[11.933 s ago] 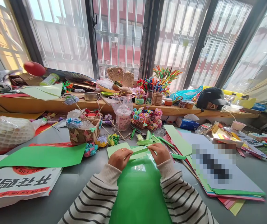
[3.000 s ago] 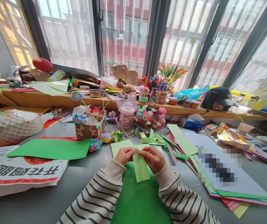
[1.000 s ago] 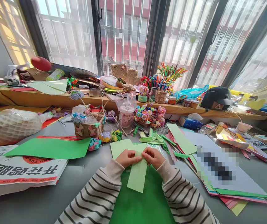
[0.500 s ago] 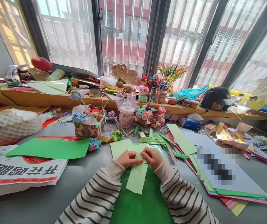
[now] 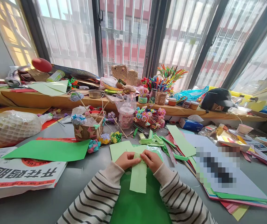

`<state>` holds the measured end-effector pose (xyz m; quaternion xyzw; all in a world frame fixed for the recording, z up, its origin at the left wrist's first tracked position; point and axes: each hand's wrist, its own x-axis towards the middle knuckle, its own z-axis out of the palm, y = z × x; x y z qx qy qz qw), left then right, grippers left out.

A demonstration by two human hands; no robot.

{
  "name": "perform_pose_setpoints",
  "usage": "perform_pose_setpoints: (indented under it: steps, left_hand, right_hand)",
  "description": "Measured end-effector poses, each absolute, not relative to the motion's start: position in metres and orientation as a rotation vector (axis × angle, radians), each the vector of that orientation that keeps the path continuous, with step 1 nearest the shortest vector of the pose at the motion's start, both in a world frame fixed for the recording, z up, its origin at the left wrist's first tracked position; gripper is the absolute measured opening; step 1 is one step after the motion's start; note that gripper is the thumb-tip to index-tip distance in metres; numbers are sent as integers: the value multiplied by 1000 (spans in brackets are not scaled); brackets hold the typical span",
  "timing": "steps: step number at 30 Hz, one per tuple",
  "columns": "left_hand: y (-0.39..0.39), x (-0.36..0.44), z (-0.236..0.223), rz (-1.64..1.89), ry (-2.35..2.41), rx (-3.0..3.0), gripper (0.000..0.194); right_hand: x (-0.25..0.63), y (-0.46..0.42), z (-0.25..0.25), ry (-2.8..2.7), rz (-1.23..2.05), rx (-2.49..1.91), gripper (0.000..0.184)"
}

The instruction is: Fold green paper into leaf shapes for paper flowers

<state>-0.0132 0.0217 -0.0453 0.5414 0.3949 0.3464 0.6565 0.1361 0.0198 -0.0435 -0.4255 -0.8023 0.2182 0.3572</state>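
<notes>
Between my two hands is a pale green paper strip [image 5: 138,179], its lower part hanging toward me with an uneven right edge. My left hand [image 5: 126,160] pinches its upper left side, thumb on top. Close beside it, my right hand [image 5: 151,160] pinches the upper right side, and the fingertips of both hands nearly meet. Below the strip lies a shiny dark green sheet [image 5: 138,207]. A pale green paper piece [image 5: 119,148] rests just beyond my left hand. Several folded green strips [image 5: 155,139] are heaped past my right hand.
At left, a green sheet [image 5: 47,150] lies over a printed bag [image 5: 19,174]. A flower basket [image 5: 86,130] and a lidded cup [image 5: 126,115] stand at the back. Stacked papers [image 5: 238,174] are on the right. A cluttered ledge [image 5: 77,101] runs below the windows.
The strip's hanging end has swung slightly to the right and now points straighter down. Both hands keep their pinch, with the fingertips a little closer together.
</notes>
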Motion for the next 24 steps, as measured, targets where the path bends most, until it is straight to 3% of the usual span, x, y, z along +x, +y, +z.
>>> perform_pose_setpoints:
  steps: [6, 12, 19, 24]
  left_hand:
    - [25, -12, -52, 836, 909, 1217, 32]
    - [25, -13, -52, 869, 939, 1204, 34]
    - [24, -14, -47, 886, 938, 1164, 33]
    - [23, -13, -47, 858, 931, 1224, 32]
  right_hand:
    - [134, 23, -48, -2114, 342, -1212, 39]
    - [138, 19, -41, -1955, 794, -1144, 34]
    - [141, 20, -39, -1833, 923, -1138, 45]
    - [140, 22, -38, -1706, 1101, -1017, 27]
